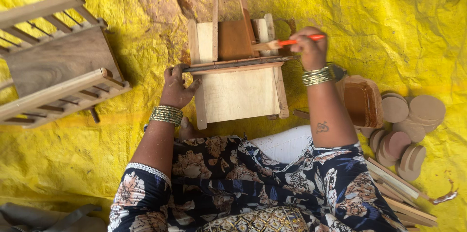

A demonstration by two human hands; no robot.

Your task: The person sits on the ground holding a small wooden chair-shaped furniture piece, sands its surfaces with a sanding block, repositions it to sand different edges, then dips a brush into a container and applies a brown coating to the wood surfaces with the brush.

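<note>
Fabric of your patterned lap sits nearest, and just beyond it the small unfinished wooden frame point(241, 93) rests on the yellow sheet point(73, 159). Your left hand point(178, 87) curls around the frame's left post, fingers closed on the wood; keep that grip firm so the piece cannot rock. Your right hand point(310, 49) pinches the orange-handled brush point(287, 43), its bristles touching the dark top rail. Judging by the stained panel beyond, draw long strokes along the grain and wipe excess on the brown tub point(362, 101) beside your wrist. Wooden discs point(411, 125) lie right; a finished rack point(58, 64) lies far left.
</note>
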